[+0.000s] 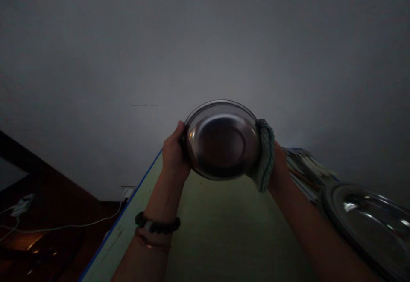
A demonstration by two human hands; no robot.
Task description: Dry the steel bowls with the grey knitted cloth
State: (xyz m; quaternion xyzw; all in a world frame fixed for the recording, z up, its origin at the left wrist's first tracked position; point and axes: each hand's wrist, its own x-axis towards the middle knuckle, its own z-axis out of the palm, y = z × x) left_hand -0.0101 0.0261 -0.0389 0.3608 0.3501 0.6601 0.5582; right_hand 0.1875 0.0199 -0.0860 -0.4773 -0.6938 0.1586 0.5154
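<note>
A shiny steel bowl [221, 143] is held up above the table, its rounded outer base facing me. My left hand [175, 154] grips the bowl's left side, thumb up along the rim, with the other fingers mostly hidden behind it. On the opposite side, my right hand [278, 164] presses a greenish cloth [266, 158] against the bowl's rim. That hand's fingers are largely covered by the cloth. A dark beaded bracelet and a thin copper-coloured one circle my left wrist.
The pale green tabletop [224, 231] has a blue edge on the left. Wide metal trays [371, 218] lie at the right, near a stack of flat items [307, 164] by the wall [205, 39]. A white cable [64, 227] and power strip [24, 205] sit at lower left.
</note>
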